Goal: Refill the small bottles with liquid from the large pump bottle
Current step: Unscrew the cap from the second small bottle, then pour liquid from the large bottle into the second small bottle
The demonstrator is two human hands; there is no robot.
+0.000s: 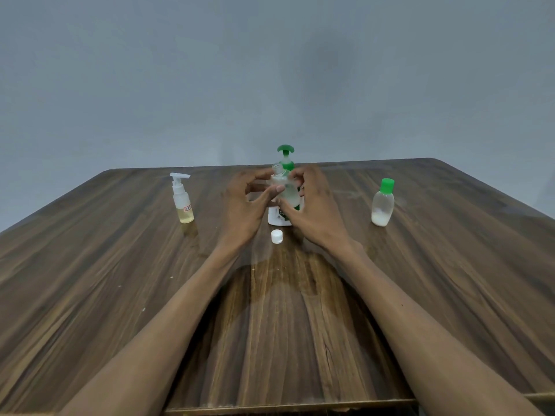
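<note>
A small clear bottle [284, 187] with its neck uncapped is lifted above the table, in front of the large pump bottle [285, 157] with the green pump head. My left hand [246, 202] holds the small bottle from the left, fingers curled round it. My right hand [312, 205] grips it from the right, thumb on its lower side. A white cap [276, 236] lies on the table just below my hands. The pump bottle's white body is mostly hidden behind my hands.
A small spray bottle [182, 199] with yellowish liquid stands at the left. At the right stands a small bottle with a green cap [383, 204] and some white liquid at its bottom. The wooden table [270, 325] ends close behind the pump bottle.
</note>
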